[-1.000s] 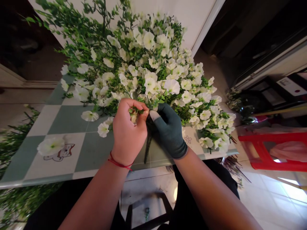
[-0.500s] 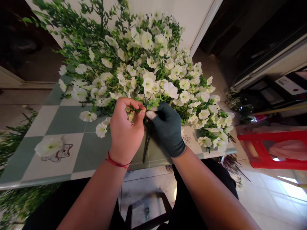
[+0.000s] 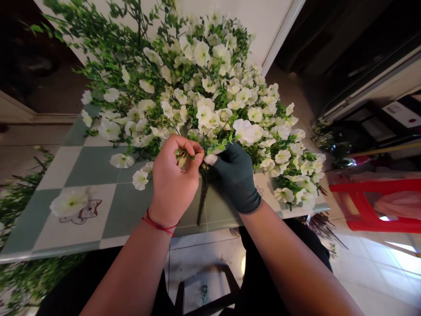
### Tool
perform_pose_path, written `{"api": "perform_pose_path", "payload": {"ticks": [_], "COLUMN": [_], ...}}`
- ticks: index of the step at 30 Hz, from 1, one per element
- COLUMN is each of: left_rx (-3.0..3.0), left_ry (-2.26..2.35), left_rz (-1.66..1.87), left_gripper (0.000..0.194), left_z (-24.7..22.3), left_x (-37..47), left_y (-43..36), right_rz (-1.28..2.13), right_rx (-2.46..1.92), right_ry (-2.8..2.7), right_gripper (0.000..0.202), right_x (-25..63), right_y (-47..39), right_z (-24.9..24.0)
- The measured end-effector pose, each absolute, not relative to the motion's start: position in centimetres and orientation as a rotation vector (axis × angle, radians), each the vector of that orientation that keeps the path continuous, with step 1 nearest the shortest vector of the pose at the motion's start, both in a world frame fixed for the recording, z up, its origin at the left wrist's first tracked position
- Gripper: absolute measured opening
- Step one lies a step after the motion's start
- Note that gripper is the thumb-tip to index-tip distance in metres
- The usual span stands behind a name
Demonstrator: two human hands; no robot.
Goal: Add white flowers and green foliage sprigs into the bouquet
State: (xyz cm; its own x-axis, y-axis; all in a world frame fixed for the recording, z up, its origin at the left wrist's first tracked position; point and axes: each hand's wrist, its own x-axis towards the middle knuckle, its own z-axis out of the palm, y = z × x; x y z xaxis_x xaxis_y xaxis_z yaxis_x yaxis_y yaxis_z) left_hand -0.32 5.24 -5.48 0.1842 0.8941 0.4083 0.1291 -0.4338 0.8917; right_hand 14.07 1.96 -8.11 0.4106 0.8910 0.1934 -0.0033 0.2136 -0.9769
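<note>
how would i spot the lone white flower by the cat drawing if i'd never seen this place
Start with the checked table and go to the person's left end of it. Near the front edge, a white square carries a cat drawing. The lone white flower partly covers that drawing, set well apart from the heap of white flowers.

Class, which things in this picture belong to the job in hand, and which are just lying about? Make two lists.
Job in hand:
bare left hand and gloved right hand, meeting at leafy greenery
dark stem beneath them
piled white flowers, probably

Just lying about, it seems:
red plastic piece at right
pink material
green scrap on the floor
</note>
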Motion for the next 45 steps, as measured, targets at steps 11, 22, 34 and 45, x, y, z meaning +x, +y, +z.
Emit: {"api": "perform_pose_path", "payload": {"ticks": [11, 22, 34, 45], "left_rx": [1.76, 1.575, 1.357, 2.252], "left_ry": [1.028, 0.781, 0.793, 1.896], "left_rz": [1.378, 1.558, 2.134, 0.593], "left_gripper": [0.025, 0.031, 0.016, 0.031], "left_z": [-5.7, -5.8, -2.3, -1.1], "left_x": [-0.3, -0.9, -1.3, -10.6], "left_y": [5.1, 4.9, 5.2, 8.0], "right_rz": [0.685, 0.775, 0.728, 0.575], "right_rx": [-1.196, -1.209, -1.19, -1.323], "right_ry": [-1.004, -1.036, -1.013, -1.106], "right_gripper": [0.016, 0.019, 0.019, 0.023], "right_x": [13.7, 13.6, 13.5, 12.9], "right_y": [1.6, 1.3, 1.4, 0.5], "right_z": [-7.7, -7.3, -7.9, -8.0]}}
